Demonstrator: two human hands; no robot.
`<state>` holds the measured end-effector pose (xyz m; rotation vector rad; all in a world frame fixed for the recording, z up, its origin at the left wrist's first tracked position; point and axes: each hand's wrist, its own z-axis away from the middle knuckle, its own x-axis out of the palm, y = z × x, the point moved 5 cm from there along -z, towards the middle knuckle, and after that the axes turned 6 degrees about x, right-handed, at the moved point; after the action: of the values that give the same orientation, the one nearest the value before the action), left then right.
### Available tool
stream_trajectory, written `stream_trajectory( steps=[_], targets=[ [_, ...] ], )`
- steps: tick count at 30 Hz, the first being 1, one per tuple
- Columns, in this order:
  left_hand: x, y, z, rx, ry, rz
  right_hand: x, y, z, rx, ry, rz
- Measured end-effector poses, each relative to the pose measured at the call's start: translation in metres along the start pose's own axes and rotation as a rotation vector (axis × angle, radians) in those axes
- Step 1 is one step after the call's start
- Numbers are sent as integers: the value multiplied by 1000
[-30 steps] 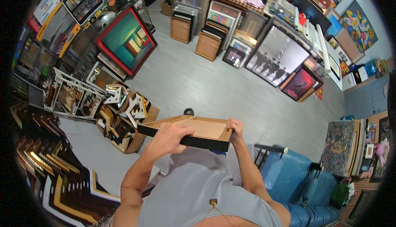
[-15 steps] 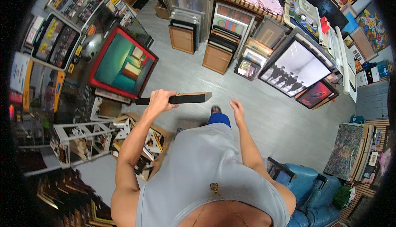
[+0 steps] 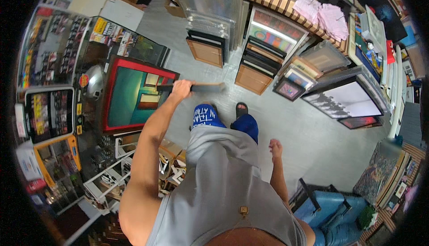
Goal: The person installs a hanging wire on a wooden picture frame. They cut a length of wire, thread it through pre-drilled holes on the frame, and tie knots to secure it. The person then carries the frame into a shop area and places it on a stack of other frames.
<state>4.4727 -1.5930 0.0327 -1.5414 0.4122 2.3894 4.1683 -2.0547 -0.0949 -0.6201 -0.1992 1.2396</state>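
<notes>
My left hand (image 3: 182,88) is closed around a slim picture frame (image 3: 208,87), seen edge-on, with dark sides and a tan strip along its top. I carry it level above the floor; its left end overlaps the view of a red-bordered painting (image 3: 129,95). What the frame's face looks like is hidden. Lower and to the right, my right hand (image 3: 275,149) hangs at my side, its fingers loosely curled with nothing in them.
Small frames (image 3: 254,77) lean in stacks ahead, below a striped counter (image 3: 277,5). A large black-and-white picture (image 3: 346,98) leans at the right. Blue seats (image 3: 330,210) stand at lower right. Frame offcuts (image 3: 172,168) fill a box on my left.
I have stepped forward across the floor, the surroundings shifting in view. My left hand has moved forward with the frame still in it. My right hand has swung back toward my side.
</notes>
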Motion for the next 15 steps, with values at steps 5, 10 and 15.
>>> stream_trajectory(
  steps=[5, 10, 15],
  targets=[
    [52, -65, -113, 53, -133, 41, 76, -101, 42, -18, 164, -215],
    [116, -103, -206, 142, -372, -78, 157, -30, 103, 128, 288, -363],
    [169, -134, -271, 219, -317, 27, 266, 51, 188, 550, 186, -127]
  ],
)
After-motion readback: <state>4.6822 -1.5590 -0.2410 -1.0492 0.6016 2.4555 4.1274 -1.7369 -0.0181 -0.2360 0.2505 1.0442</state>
